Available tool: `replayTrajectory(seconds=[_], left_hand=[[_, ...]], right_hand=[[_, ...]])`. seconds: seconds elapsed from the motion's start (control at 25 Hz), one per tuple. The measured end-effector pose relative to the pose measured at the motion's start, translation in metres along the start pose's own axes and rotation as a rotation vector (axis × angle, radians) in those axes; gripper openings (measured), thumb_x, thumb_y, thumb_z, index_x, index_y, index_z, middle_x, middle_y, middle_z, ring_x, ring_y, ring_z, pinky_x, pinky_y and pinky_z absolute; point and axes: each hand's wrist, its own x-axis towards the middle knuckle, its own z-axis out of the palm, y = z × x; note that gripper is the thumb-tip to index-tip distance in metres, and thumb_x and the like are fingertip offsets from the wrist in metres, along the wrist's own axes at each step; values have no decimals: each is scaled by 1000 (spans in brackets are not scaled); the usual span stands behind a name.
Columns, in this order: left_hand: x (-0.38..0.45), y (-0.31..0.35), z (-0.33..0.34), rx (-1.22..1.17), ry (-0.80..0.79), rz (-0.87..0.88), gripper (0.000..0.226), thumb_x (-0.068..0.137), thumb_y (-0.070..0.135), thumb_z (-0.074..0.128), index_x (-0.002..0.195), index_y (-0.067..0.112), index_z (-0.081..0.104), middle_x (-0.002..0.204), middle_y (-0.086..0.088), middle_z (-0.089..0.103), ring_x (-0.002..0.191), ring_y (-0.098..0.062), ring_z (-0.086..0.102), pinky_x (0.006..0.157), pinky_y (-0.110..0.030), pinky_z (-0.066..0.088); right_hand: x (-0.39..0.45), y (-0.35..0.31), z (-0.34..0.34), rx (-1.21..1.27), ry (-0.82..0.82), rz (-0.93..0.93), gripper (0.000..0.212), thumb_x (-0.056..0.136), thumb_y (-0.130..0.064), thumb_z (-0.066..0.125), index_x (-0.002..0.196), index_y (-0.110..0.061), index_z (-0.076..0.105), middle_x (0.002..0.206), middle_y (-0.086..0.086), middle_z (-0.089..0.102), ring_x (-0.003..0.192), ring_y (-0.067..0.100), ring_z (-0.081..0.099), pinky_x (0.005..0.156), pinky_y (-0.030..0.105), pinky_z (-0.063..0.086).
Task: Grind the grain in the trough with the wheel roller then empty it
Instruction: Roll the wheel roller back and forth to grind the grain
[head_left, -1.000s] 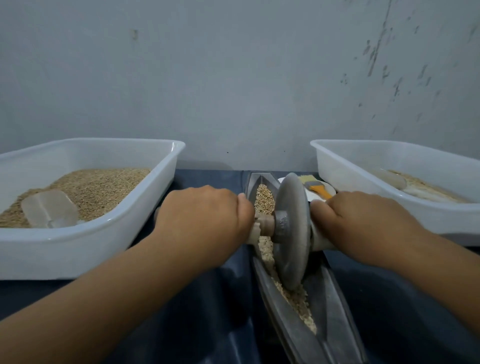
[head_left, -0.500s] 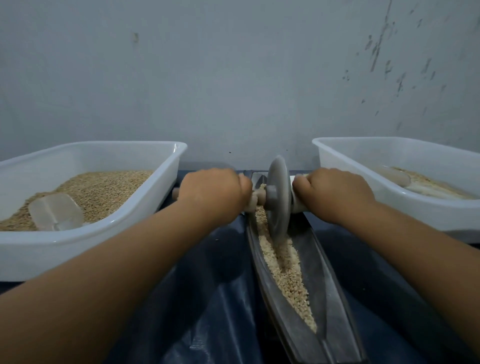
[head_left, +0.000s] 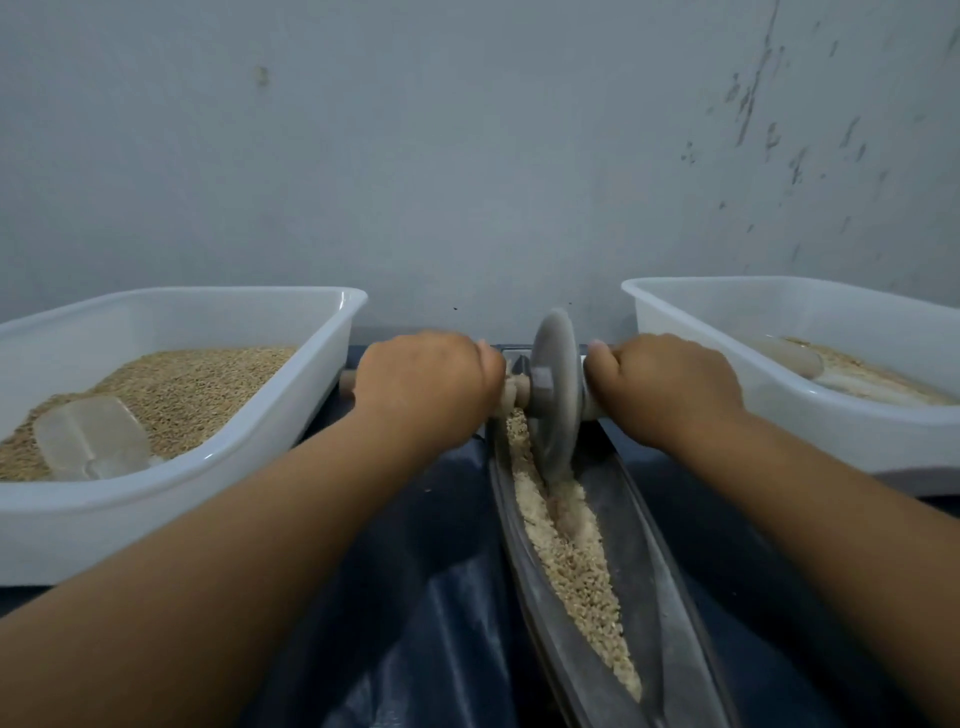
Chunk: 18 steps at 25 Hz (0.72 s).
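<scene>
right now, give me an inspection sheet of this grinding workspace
surface: dark blue sheet covers the bench, wrinkled at the near edge.
job's things: wheel roller stands upright near the far end of the metal trough; grain lies along the trough bottom with a furrow behind the wheel.
clutter: left tub holds whole grain and a clear scoop; right tub holds a thin layer of grain and another scoop.
grippers: left hand and right hand each grip an end of the roller's axle.
cables: nothing seen.
surroundings: grey wall with dark scuff marks at the right.
</scene>
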Motion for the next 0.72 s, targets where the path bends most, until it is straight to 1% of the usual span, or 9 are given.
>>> replayTrajectory(seconds=[0.12,0.24,0.32,0.44,0.52,0.56,0.6,0.68,0.72], left_hand=[[18,-5,5,-31,-76,-27,14,86,12,52,95,18,43,67,-1,23,67,-26,38,57,-35,37],[1,-4,3,-67,-135,-5,18,88,13,51,103,16,42,77,-4,39,70,-26,40,59,-37,40],[-19,0,-7,-55,-177,50,28,90,14,49,114,13,36,87,-8,44,74,-27,40,62,-38,43],[-53,5,-38,-69,-183,175,43,90,16,52,110,14,14,75,-5,26,72,-27,40,59,-38,43],[-71,7,-55,-75,-106,251,40,90,18,48,106,15,12,67,-4,17,65,-25,39,50,-31,33],[-77,8,-58,-63,-77,250,29,92,22,40,106,17,15,66,-3,17,59,-22,36,46,-28,25],[-79,10,-62,-68,-59,214,13,92,26,24,102,18,23,65,-2,21,54,-19,33,44,-26,18],[-74,16,-57,-116,28,7,39,86,34,2,81,14,36,60,3,29,47,-14,28,45,-25,13],[-68,18,-53,-148,45,-89,45,86,37,3,70,16,40,56,5,30,45,-13,26,46,-25,12]], right_hand=[[18,-1,11,-45,83,30,56,97,-42,26,54,-15,51,58,4,47,52,20,40,49,29,21],[4,-5,0,-99,24,-17,50,97,-40,27,57,-18,46,60,3,47,54,19,42,49,28,24],[-17,-7,-18,-265,-94,-123,37,99,-32,33,65,-17,40,68,2,46,61,20,44,52,29,29],[-52,0,-45,-393,-352,-357,15,94,-19,48,89,-18,34,88,5,46,84,27,52,61,33,43],[-70,5,-59,-359,-418,-407,34,87,-16,61,91,-23,27,80,-4,39,82,22,53,71,37,54],[-73,10,-62,-306,-435,-377,38,85,-16,63,91,-23,26,75,-8,34,76,18,50,72,37,55],[-75,11,-63,-285,-408,-363,37,85,-17,64,92,-23,29,73,-10,31,73,16,48,72,38,56],[-71,6,-52,-214,-312,-278,23,89,-19,58,100,-23,39,77,-5,38,80,21,53,69,35,53],[-64,1,-45,-180,-262,-199,8,94,-22,50,98,-21,43,83,0,44,84,25,54,67,34,48]])
